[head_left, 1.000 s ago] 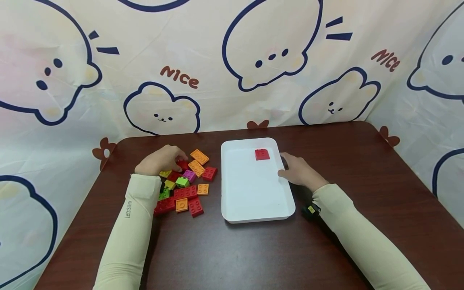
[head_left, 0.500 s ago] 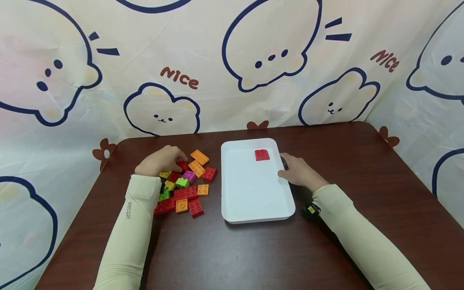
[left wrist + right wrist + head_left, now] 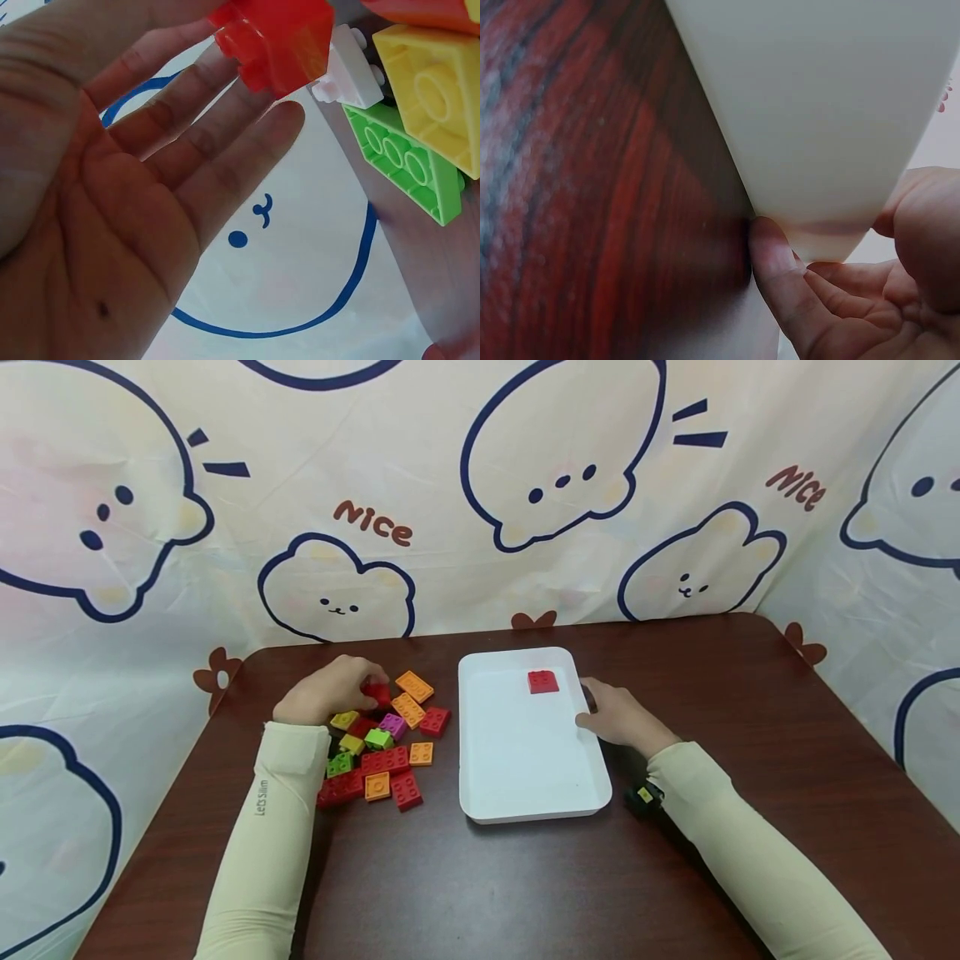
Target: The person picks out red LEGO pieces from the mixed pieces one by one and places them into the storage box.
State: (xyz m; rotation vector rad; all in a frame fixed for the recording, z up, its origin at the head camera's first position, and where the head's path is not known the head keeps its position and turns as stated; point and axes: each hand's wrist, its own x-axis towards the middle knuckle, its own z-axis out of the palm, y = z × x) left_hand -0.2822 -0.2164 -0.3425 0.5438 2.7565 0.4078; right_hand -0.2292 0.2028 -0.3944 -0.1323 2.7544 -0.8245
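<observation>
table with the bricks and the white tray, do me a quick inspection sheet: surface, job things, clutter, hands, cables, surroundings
Surface: dark brown wood-look table, with a light reflection near the front.
Job's things: loose bricks in red, orange, yellow, green and purple, grouped left of the white tray; one lone red brick lies in the tray's far part.
Clutter: nothing seen.
Hands: left hand pinches a held red brick at the group's far side; right hand grips the tray's right edge.
Cables: nothing seen.
Surroundings: pale cloth backdrop printed with cartoon figures and "Nice".
</observation>
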